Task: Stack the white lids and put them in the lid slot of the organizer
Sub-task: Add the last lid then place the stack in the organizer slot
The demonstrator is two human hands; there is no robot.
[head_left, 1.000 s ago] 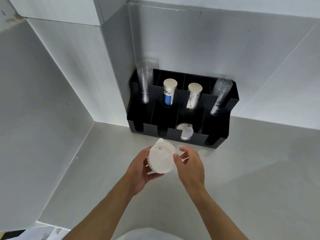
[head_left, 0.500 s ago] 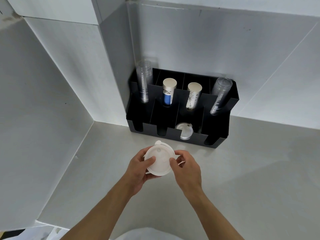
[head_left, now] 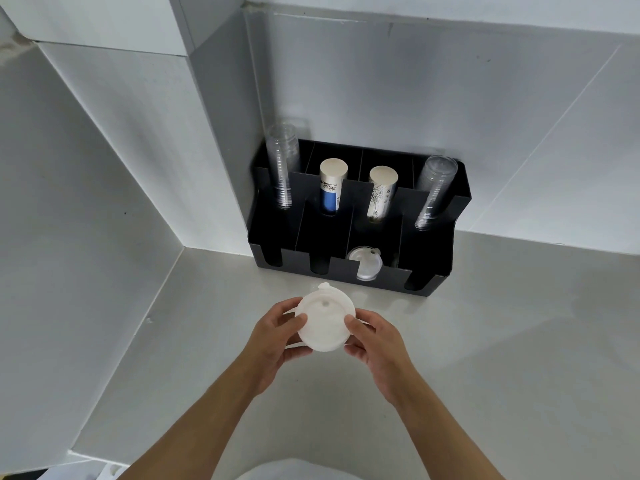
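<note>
Both hands hold the stack of white lids (head_left: 326, 323) between them above the worktop (head_left: 519, 358). The left hand (head_left: 273, 341) grasps the stack at its 9 o'clock edge, thumb on the top face and fingers curled beneath. The right hand (head_left: 375, 342) grasps it at the 3 o'clock edge, thumb tip on the rim and fingers wrapped under. The top lid faces up, slightly tilted, with a small tab jutting out at its 12 o'clock edge and a little hole near the centre. How many lids the stack has cannot be told.

At 12 o'clock from the hands, near but apart, the black organizer (head_left: 433, 271) stands on the worktop against the wall corner. In its front row, the third slot from the left holds a clear lid (head_left: 365, 267) leaning upright; the other front slots look dark. Behind, four slanted slots carry cup stacks: clear cups (head_left: 282, 168) at the left end, a paper cup stack with a blue band (head_left: 330, 188), a paper cup stack with a dark print (head_left: 381, 192), and clear cups (head_left: 433, 192) at the right end.

Grey wall panels (head_left: 415, 81) rise behind and to the left.
</note>
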